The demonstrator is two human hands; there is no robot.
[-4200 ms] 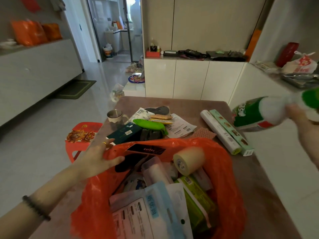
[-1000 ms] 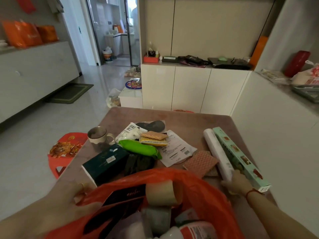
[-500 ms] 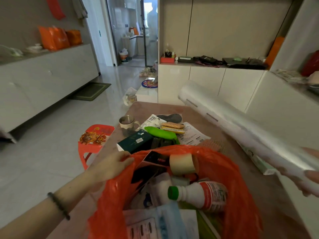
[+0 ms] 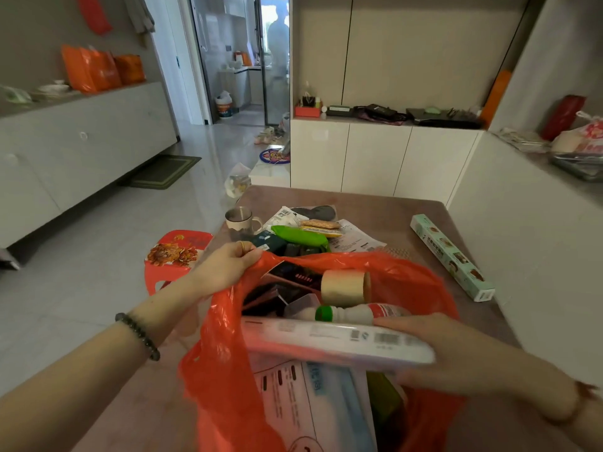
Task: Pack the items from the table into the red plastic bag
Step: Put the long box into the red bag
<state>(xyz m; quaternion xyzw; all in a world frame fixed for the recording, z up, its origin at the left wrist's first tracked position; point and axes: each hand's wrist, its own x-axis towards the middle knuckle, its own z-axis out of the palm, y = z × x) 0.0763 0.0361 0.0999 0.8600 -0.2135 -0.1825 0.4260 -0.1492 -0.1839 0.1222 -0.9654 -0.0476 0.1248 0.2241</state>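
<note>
**Long roll goes into a crowded bag**

A person's left hand [image 4: 228, 265] pinches the far-left rim of the red bag [image 4: 222, 370], fingers curled on the plastic and lifting it so the mouth gapes. The right hand [image 4: 456, 350] is wrapped round the right end of a long white roll [image 4: 336, 340]. The roll lies almost level across the mouth, just above a bottle [image 4: 359, 313] and a reel of tape [image 4: 346, 287] already inside.

The roll looks nearly as long as the mouth is wide. It would likely go in best tipped end-first and slid down a side wall, not laid flat on the pile. The rim should be held high and taut, since the thin plastic could snag on the roll's end.

The bag stands on the table [image 4: 375, 203] between both arms, with one hand on its rim and the other over its mouth. Beyond it wait a box [image 4: 452, 256], a mug [image 4: 241, 220] and a green pack [image 4: 298, 236], out of either hand's grasp.
</note>
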